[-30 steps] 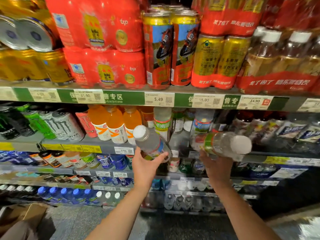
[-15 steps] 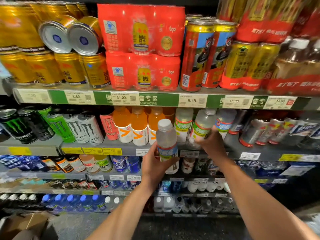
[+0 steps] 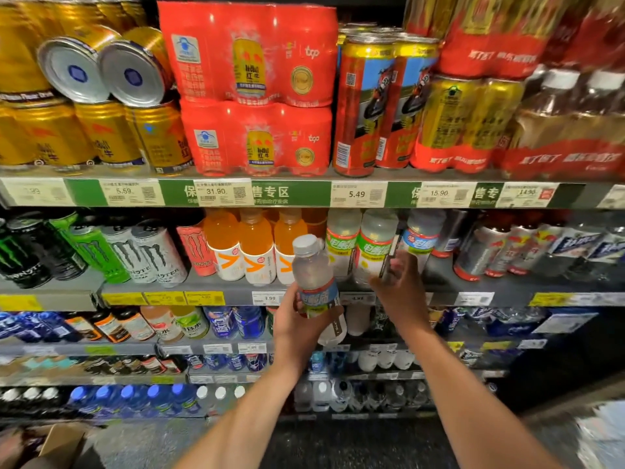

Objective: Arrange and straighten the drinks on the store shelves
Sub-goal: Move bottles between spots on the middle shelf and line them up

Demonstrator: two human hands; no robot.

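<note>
Now you hold a clear bottle (image 3: 316, 289) with a blue label upright in your left hand (image 3: 297, 328), fingers wrapped round its lower half, just in front of the middle shelf (image 3: 439, 282). Your right hand (image 3: 397, 286) reaches to the shelf edge at the foot of the green-label bottles (image 3: 373, 252); its fingers are curled there, but whether they grip one you cannot tell from this view. To do this step well, steady the row with the right hand, open a gap beside the matching blue-label bottle (image 3: 421, 238) on the shelf, then set yours in base first, label facing out, level with its neighbours. Judged by count: two green-label bottles at the front, one blue-label bottle on the shelf and one in your hand, three orange bottles (image 3: 255, 245) in the front row, and two red packs (image 3: 250, 89) stacked above
</note>
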